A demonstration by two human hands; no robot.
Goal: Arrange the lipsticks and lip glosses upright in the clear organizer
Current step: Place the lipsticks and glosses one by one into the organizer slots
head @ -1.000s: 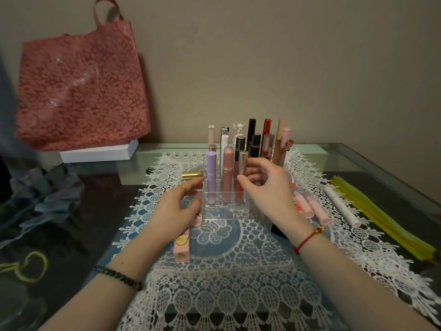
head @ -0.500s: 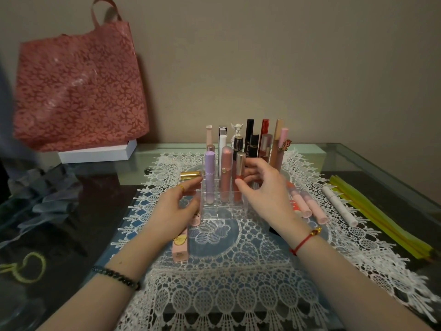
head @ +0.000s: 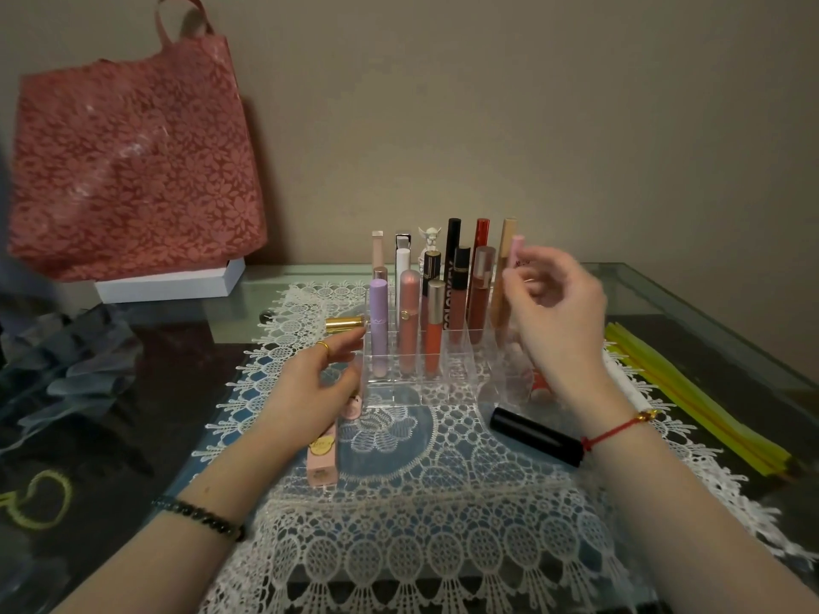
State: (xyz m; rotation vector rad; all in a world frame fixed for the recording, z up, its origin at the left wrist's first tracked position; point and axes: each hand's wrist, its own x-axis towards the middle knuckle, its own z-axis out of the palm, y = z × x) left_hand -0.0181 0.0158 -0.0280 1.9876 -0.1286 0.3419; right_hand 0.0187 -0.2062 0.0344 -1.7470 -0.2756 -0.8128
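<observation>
Left of the organizer [head: 461, 387], the left hand [head: 306, 387] rests relaxed fingers against its wall, over a pink tube [head: 322, 456] lying flat. Lipsticks [head: 407, 321] stand upright in its rear rows. At its right front lies a black tube [head: 536, 436]. The right hand [head: 556, 321] hovers at its right side. I read its blurred fingers as loosely curled and apparently empty.

Glass table [head: 691, 303], lace runner [head: 399, 547], white box [head: 168, 283]

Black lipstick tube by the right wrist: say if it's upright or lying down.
Lying down: the black lipstick tube rests sideways on the lace mat, outside the clear organizer.
</observation>
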